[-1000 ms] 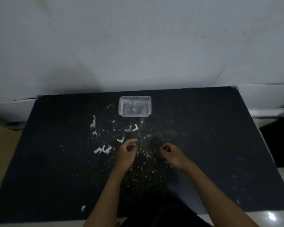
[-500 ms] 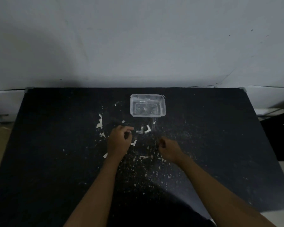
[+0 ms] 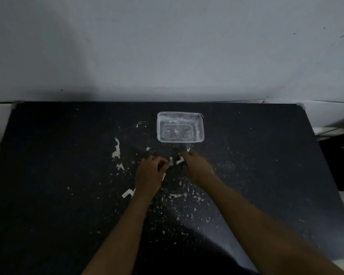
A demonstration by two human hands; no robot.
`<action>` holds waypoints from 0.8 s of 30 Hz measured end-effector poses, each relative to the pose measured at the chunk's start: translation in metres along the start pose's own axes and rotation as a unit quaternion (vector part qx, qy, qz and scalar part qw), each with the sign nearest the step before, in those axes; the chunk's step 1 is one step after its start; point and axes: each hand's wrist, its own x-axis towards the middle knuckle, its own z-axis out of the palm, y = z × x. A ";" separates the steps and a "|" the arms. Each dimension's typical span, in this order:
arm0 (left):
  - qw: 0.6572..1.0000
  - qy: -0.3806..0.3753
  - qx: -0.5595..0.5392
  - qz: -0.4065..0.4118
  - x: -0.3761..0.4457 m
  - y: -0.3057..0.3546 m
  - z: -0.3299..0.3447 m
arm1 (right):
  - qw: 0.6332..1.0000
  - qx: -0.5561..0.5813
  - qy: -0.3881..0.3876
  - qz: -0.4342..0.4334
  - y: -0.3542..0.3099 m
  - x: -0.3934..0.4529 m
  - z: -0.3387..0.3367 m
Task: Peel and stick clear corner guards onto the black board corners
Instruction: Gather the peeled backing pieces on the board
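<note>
A: Where's the guard they're working on?

B: The small pale L-shaped corner guard (image 3: 179, 160) lies on the large matte black board (image 3: 266, 185) just at six o'clock of the clear rectangular plastic tub (image 3: 180, 127), between the two hands. The right hand (image 3: 197, 167) has its fingertips on it, apparently pinching it. The left hand (image 3: 149, 174) has curled fingers closed on a second pale piece (image 3: 170, 162) just beside it.

A: What could go wrong?

B: I'd judge the peel is the risk. The backing is thin and the light is poor, so a nail may tear it rather than lift it; the white flecks of torn paper (image 3: 116, 150) scattered at nine o'clock of the hands suggest that happens readily. Bare adhesive could also pick up those crumbs, or stick to a fingertip, and then hold badly on a corner.

A: And what can't you make out?

B: Whether any backing is lifted yet; the pieces are too small and dim. Another white L-shaped strip (image 3: 127, 193) is partly hidden under the left wrist. The board's far corners at eleven o'clock (image 3: 15, 104) and one o'clock (image 3: 299, 105) show something pale, possibly fitted guards, but I cannot tell. The near corners are cut off.
</note>
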 end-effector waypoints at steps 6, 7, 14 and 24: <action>0.975 0.032 -0.204 -0.085 -0.009 0.005 -0.022 | 0.996 -0.084 0.035 0.007 -0.006 0.006 0.006; 0.968 0.033 -0.231 -0.097 -0.011 0.005 -0.026 | 0.994 -0.102 0.039 -0.001 -0.006 0.007 0.006; 0.943 0.056 -0.305 -0.119 -0.014 0.015 -0.039 | 0.993 -0.105 0.043 -0.043 -0.005 0.007 0.015; 0.965 0.091 -0.235 -0.068 0.018 0.041 -0.053 | 0.891 0.421 0.163 0.054 0.009 -0.013 -0.015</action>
